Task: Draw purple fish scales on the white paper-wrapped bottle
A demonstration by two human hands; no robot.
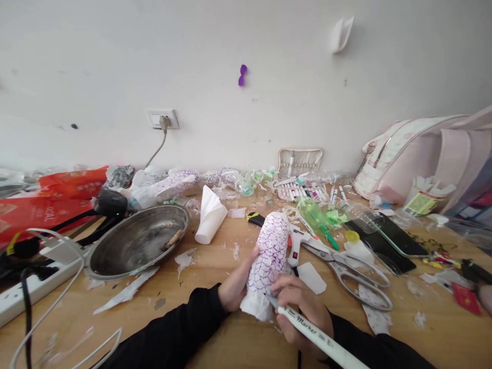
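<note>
A white, paper-wrapped rounded form (269,248) with purple scale-like lines over most of it stands slightly tilted in front of me. My left hand (237,286) is closed around its left side, the fingers partly hidden behind it. Plain crumpled white paper shows at its lower end. Against its lower right side, my right hand (303,305) grips a white marker (317,330), whose tip touches or nearly touches the surface. Just behind lies a white glue gun (295,246), and grey-handled scissors (346,266) rest to the right.
At left are a metal bowl (115,256), a white power strip (42,287) with cables and red bags (73,184). Rolled white paper (210,215) stands behind. Several markers (302,192), a green plastic bottle (310,212), phones (400,236) and a pink backpack (407,148) lie to the right.
</note>
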